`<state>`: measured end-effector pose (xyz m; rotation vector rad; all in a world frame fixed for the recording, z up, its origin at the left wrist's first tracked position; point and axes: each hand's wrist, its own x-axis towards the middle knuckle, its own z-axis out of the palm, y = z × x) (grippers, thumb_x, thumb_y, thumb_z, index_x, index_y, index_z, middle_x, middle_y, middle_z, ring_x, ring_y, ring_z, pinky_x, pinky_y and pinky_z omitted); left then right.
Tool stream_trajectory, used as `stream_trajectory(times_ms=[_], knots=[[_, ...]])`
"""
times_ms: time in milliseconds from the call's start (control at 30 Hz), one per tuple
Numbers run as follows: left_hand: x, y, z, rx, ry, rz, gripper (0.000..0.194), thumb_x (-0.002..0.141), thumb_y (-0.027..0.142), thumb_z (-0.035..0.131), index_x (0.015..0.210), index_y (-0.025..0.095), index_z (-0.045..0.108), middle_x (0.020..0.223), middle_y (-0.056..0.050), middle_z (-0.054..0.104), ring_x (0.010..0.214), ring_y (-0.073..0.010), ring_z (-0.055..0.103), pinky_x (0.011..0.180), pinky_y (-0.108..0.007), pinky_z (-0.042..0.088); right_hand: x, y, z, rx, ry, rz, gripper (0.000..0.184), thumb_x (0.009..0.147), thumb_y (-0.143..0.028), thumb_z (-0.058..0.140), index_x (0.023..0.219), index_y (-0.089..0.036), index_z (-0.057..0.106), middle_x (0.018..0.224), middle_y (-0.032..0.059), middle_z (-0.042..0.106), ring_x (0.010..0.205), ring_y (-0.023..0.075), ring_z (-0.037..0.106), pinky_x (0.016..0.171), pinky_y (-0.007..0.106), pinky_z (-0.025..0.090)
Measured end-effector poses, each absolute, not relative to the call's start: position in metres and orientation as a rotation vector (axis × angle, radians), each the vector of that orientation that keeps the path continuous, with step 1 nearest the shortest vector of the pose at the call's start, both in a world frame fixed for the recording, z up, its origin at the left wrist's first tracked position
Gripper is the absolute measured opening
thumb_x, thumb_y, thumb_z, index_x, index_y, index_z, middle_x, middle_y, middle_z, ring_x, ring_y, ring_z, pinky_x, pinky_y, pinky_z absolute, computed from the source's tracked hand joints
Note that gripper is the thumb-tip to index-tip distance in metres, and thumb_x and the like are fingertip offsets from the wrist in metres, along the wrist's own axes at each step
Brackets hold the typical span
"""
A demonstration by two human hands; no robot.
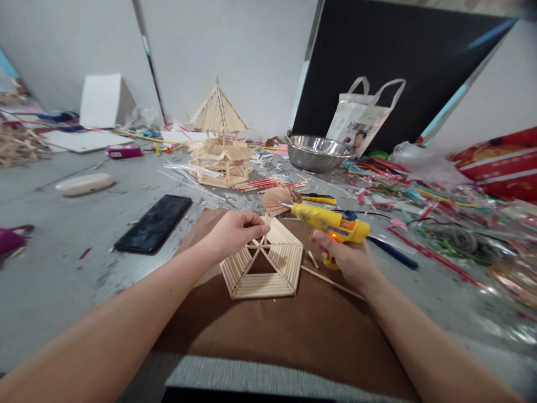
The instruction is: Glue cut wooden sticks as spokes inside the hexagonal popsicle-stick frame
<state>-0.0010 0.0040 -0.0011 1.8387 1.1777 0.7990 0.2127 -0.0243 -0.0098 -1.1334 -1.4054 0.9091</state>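
My right hand (344, 252) is wrapped around the handle of a yellow hot glue gun (329, 217), its nozzle pointing left and its small light glowing orange. In front of me a six-sided roof frame of thin wooden sticks (264, 284) rests on a brown board (268, 330). Its sides are rows of sticks, and spokes meet in the middle above a partly open centre. At the frame's far side my left hand (241, 232) pinches with thumb and fingertips; whatever lies between them is too small to make out. The nozzle is apart from the frame, to the right of my left fingertips.
A wooden-stick pavilion model (220, 140) stands behind. A black phone (154, 224) lies left of the board. A steel bowl (321, 154) and a white bag (356, 120) sit at the back. One loose stick (331, 281) lies right of the frame; scraps (444, 207) clutter the right.
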Motion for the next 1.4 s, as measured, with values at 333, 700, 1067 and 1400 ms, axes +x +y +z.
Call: stream_trajectory(times_ms=[333,700,1067,1400], knots=[[-0.001,0.005,0.0,2.124,1.23,0.639,0.019,0.067,0.03,0.049,0.065,0.014,0.059,0.062,0.001,0.059,0.058,-0.01,0.051,0.055,-0.02,0.037,0.23,0.002,-0.018,-1.127,-0.926,1.12,0.019,0.057,-0.017,0.063,0.074,-0.015,0.056,0.057,-0.0032,0.056,0.048,0.0074,0.051,0.045,0.019,0.045],[-0.001,0.002,0.003,1.996,1.146,0.6,0.023,0.067,0.031,0.049,0.071,0.012,0.062,0.063,-0.001,0.06,0.058,-0.0094,0.049,0.055,-0.02,0.037,0.232,0.005,-0.024,-1.228,-0.925,1.189,0.028,0.063,-0.035,0.062,0.08,-0.018,0.048,0.044,-0.005,0.054,0.037,0.0129,0.054,0.035,0.022,0.045],[-0.001,0.001,0.004,2.193,1.044,0.202,0.026,0.068,0.031,0.047,0.077,0.014,0.065,0.069,-0.001,0.064,0.061,-0.0103,0.052,0.056,-0.018,0.036,0.233,0.007,-0.025,-1.172,-0.944,1.211,0.031,0.059,-0.035,0.065,0.08,-0.018,0.049,0.049,-0.0059,0.055,0.038,0.0093,0.052,0.038,0.022,0.047],[0.0,0.003,0.002,2.397,1.027,0.076,0.024,0.071,0.03,0.046,0.08,0.017,0.065,0.079,-0.003,0.065,0.068,-0.0113,0.054,0.061,-0.018,0.035,0.232,0.006,-0.024,-1.132,-0.94,1.22,0.027,0.063,-0.031,0.063,0.083,-0.017,0.05,0.058,-0.0052,0.057,0.037,0.0073,0.051,0.037,0.021,0.046]])
